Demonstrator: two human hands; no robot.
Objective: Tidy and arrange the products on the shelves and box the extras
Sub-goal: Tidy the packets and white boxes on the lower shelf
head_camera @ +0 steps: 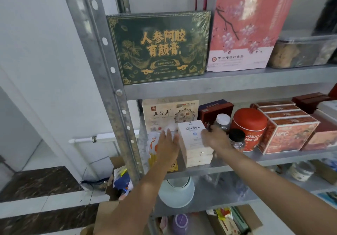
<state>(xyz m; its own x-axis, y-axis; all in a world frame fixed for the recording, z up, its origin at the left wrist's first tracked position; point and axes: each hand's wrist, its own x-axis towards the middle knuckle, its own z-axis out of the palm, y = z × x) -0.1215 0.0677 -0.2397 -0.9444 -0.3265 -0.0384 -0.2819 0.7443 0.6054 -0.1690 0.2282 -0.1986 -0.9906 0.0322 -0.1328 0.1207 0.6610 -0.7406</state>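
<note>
The left hand [168, 143] is holding its fingers [166, 134] straight and together, flat palm facing right and lying against the left side of the stack of white boxes [193, 143]. The right hand [216, 138] is meeting the same stack from the other side. Its fingers [206, 134] are looking bent onto the top box's right edge, but they are blurred, so I cannot tell whether they are gripping or only touching.

The stack is therefore sitting between the two palms, straight ahead of both hands, with neither hand clearly nearer. It is standing at the front edge of the middle shelf [273, 157], towards its left end. The boxes are lying flat on one another, and their long sides appear to be running from the front edge towards the back. Any squeeze or slide will probably be acting across the short sides.

Just left of the left hand, orange pouches [153, 149] are leaning by the upright post [116, 92]. A beige box [169, 114] is standing behind the stack. Just past the right hand, a white-capped bottle [221, 121] and a dark-capped bottle [237, 139] are crowding close. A sideways shove risks tipping them into the red tin [249, 125].
</note>
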